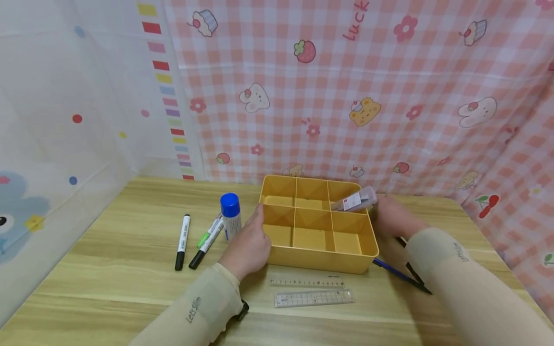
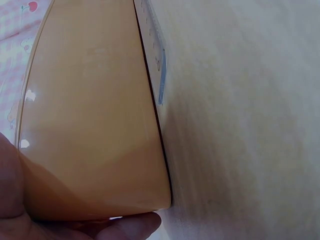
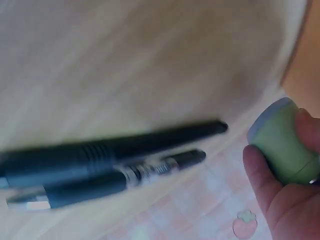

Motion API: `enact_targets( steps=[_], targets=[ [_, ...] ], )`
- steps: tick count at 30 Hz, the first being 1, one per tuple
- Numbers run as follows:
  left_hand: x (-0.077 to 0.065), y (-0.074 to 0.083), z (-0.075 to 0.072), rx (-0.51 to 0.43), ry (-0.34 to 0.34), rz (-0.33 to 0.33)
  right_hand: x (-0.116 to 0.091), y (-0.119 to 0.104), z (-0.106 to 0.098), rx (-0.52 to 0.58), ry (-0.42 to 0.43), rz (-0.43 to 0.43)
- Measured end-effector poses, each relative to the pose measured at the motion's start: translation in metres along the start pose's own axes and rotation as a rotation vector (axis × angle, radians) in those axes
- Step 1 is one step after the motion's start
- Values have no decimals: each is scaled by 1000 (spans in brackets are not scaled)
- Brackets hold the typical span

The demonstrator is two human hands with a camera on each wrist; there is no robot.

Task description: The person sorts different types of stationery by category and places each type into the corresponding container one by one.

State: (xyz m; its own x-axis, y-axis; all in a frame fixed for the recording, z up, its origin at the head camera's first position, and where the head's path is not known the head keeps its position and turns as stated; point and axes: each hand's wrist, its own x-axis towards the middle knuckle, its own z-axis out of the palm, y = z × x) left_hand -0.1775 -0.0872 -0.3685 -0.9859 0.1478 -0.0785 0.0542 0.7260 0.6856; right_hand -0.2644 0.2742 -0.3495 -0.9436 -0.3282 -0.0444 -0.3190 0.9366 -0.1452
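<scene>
A yellow six-compartment organizer box stands on the wooden table. My left hand grips its left end; in the left wrist view the thumb lies at the rim and the fingers pass round the end wall. A clear plastic case with a white label leans in the back right compartment, sticking out over the rim. Beyond the box's right end is my right hand. In the right wrist view it pinches a small rounded green object with a grey edge; its kind cannot be told.
Left of the box stand a blue-capped glue stick and several markers. Two clear rulers lie in front. A blue pen and dark pens lie at the right. A checked cloth hangs behind.
</scene>
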Motion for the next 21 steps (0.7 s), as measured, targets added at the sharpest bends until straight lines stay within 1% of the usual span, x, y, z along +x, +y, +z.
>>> enact_targets(
  steps=[2,4,8,10,15,21],
  targets=[
    [0,0,0,0,3,5,-3,-1,-7,61,6,56],
    [0,-1,0,2,5,9,-5,-1,-14,100,16,97],
    [1,-1,0,4,9,24,-9,1,-28,123,5,174],
    [0,-2,0,2,7,26,-11,2,-35,144,13,206],
    [0,-3,-1,-7,5,24,-19,0,-50,193,71,227],
    [-1,-2,-1,-15,5,21,-29,-19,-69,193,142,222]
  ],
)
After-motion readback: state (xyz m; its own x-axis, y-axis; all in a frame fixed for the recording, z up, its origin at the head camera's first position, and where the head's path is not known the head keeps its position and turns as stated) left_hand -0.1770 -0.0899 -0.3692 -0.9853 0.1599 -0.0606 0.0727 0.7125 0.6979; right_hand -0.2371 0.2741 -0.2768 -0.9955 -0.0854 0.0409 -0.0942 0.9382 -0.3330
